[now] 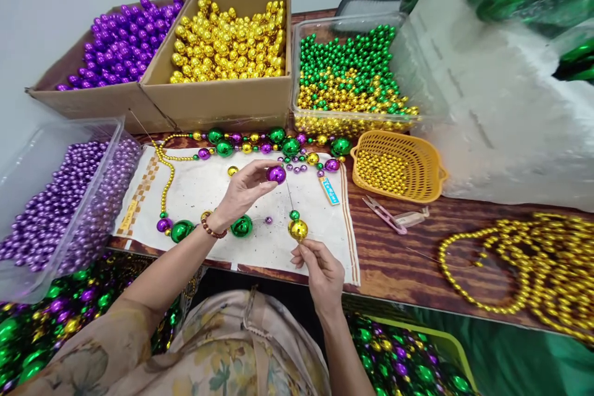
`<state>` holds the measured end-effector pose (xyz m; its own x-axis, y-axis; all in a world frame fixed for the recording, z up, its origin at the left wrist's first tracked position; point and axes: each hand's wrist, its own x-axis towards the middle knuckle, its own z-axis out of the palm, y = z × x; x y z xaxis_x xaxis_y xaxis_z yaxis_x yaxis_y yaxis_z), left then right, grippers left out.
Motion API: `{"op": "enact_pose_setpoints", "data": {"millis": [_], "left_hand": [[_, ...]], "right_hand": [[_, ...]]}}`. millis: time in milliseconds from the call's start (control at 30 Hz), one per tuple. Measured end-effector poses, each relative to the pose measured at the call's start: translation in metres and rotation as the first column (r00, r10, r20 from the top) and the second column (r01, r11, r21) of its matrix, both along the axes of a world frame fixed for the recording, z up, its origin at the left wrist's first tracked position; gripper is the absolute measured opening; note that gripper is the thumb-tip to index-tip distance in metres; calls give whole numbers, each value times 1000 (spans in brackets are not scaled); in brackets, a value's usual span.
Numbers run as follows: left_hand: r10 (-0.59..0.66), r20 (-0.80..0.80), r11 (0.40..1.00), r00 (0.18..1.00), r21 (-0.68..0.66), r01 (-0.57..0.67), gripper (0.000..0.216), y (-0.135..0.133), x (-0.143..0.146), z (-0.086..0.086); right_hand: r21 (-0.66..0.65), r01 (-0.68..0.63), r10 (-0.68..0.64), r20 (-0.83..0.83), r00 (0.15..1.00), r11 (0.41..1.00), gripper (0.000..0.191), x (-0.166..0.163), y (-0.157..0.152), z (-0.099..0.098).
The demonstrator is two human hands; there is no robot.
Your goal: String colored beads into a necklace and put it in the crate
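My left hand (242, 193) pinches a large purple bead (276, 174) between thumb and fingertips above a white cloth (204, 189). A thin needle (289, 196) runs down from it to a small green bead and a gold bead (297, 229) on the thread. My right hand (319, 267) is closed just below that gold bead, pinching the thread end. A partly strung strand of green, gold and purple beads (260, 143) curves across the top and left of the cloth.
Cardboard boxes of purple beads (121, 43) and gold beads (227, 40) stand at the back. Clear tubs hold green and gold beads (349, 74) and small purple beads (55, 204). A yellow basket (398, 165), scissors (385, 213) and gold strands (529, 269) lie right.
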<state>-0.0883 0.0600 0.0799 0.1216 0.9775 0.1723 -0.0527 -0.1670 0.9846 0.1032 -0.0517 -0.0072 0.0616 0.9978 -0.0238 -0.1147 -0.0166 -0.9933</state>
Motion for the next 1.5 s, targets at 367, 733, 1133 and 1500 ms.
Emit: {"op": "enact_pose_setpoints", "data": {"millis": [367, 733, 1133, 1500], "left_hand": [[85, 51, 996, 995, -1, -85, 27, -1, 17, 2], [88, 336, 976, 938, -216, -14, 27, 8, 18, 10], [44, 465, 959, 884, -268, 93, 31, 4, 22, 14], [-37, 439, 972, 898, -191, 134, 30, -15, 34, 14]], "right_hand": [[44, 59, -61, 37, 997, 997, 19, 1, -5, 2], [60, 16, -19, 60, 998, 998, 12, -4, -5, -1], [77, 21, -22, 14, 1000, 997, 12, -7, -4, -1], [105, 108, -98, -89, 991, 989, 11, -25, 6, 2]]}}
